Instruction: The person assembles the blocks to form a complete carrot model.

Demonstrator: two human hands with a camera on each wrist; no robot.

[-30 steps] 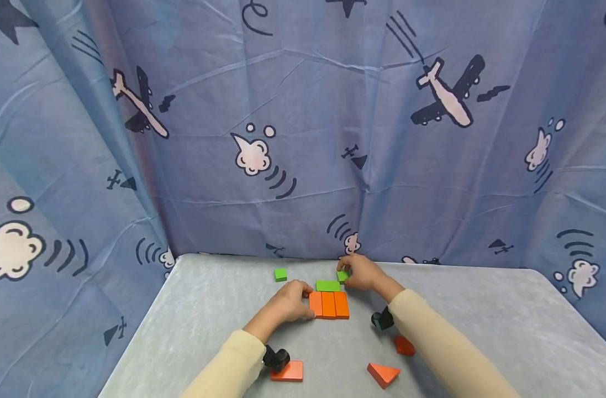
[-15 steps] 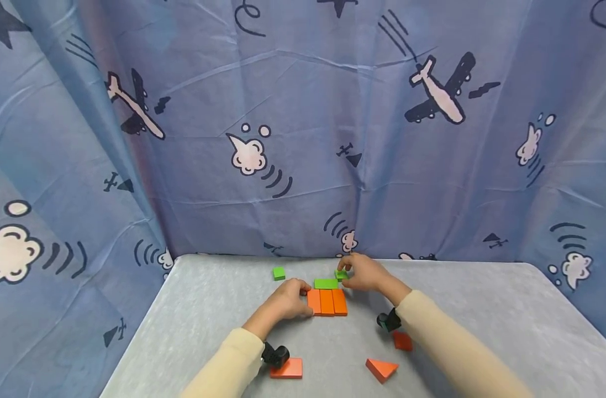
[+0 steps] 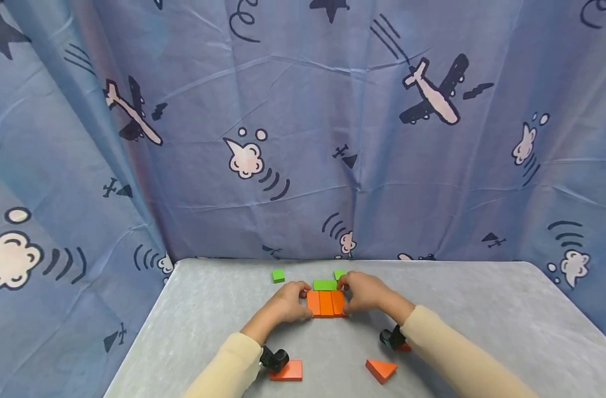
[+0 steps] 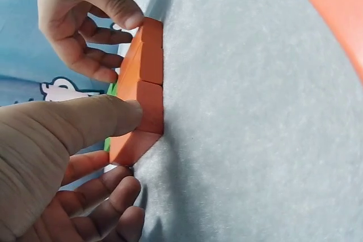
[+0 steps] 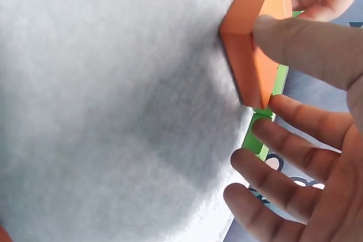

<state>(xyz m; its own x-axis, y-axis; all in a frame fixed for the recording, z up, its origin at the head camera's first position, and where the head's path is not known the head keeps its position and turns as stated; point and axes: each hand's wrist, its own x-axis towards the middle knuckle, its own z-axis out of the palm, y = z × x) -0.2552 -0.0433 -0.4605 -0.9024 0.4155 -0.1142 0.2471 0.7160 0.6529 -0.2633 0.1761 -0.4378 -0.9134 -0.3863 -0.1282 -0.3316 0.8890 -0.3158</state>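
Three orange rectangular blocks lie side by side on the table. My left hand [image 3: 286,301] spans the left orange block [image 3: 313,303], its thumb at the near end and index finger at the far end. At the other side of the row, my right hand [image 3: 366,291] pinches the right orange block [image 3: 337,302] the same way. In the left wrist view, the left thumb presses against that block's near end [image 4: 151,109]. The right wrist view has the right thumb on the near edge of the right block [image 5: 240,16]. Between them sits the middle orange block [image 3: 325,302].
A green rectangular block [image 3: 325,285] lies just behind the row, with a small green block [image 3: 339,273] beyond its right end. Another small green block [image 3: 278,276] is farther left. Nearer are a red-orange rectangular block [image 3: 290,371], a triangular block [image 3: 380,370] and a partly hidden red block [image 3: 404,347].
My right hand has let go of the small green block and moved nearer, onto the right orange block. The left hand stays at the left orange block.
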